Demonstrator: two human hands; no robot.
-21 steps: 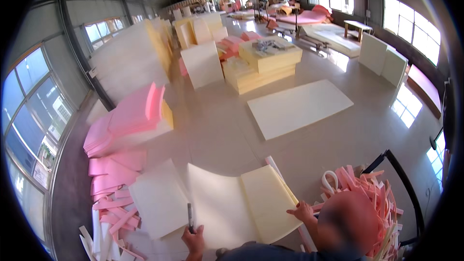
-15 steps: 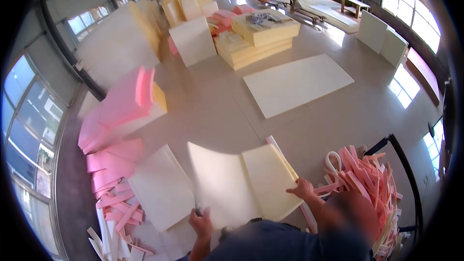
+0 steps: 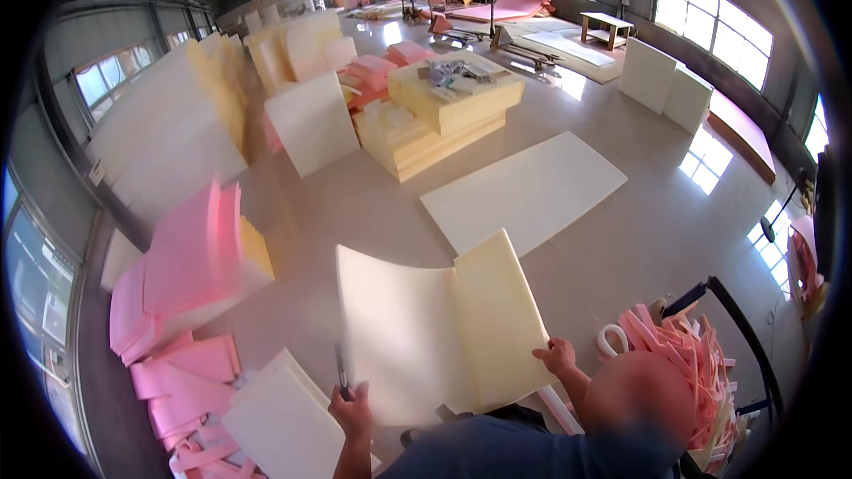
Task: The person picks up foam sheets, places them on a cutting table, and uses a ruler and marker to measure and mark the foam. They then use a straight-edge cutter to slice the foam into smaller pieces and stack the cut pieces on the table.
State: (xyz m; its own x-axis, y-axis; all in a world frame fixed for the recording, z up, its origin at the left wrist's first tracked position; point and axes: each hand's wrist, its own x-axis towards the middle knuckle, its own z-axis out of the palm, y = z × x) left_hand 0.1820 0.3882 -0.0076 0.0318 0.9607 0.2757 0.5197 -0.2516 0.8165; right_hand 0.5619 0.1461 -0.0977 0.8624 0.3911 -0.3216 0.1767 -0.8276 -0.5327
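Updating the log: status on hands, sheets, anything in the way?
Left hand holding slim dark tool. Right hand gripping cream sheet at right edge; curved pale sheet adjoining. Possible obstacle: pink scraps, right.

Left grip [image 3: 351, 410] curled, right grip [image 3: 557, 357] pinching; forearms [image 3: 356, 454] bare, apart.

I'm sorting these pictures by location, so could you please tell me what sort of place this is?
Probably a foam workshop, judging by the stacked pink sheets, the heap of pink strips and the thick yellow blocks.
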